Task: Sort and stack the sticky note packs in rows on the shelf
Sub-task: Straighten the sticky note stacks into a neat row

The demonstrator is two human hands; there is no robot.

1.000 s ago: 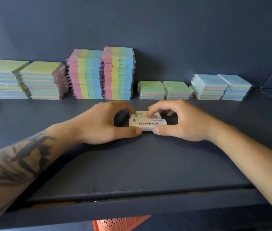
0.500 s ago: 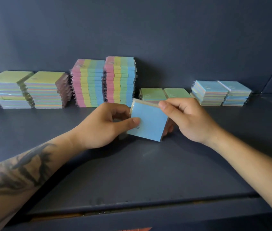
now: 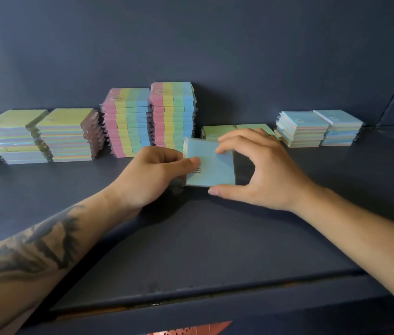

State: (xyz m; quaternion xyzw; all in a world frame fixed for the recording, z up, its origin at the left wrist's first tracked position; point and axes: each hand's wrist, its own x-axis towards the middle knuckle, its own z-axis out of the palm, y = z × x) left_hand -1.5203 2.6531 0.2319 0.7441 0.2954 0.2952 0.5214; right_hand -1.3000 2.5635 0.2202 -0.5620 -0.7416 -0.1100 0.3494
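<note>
Blue pack (image 3: pixel 211 165) held tilted above mid-shelf (image 3: pixel 215 243), blue face toward the camera, in front of the low green pair (image 3: pixel 217 132) by the back wall. Left hand (image 3: pixel 152 175) pinching its left edge, thumb on the face; right hand (image 3: pixel 258 170) pinching the top right corner, thumb spread wide below the pack's lower edge. Best carried flat toward the blue stacks (image 3: pixel 316 128) near the back right corner — matched by colour, lowered square onto the shorter one, edges aligned before release, neighbours not nudged.
</note>
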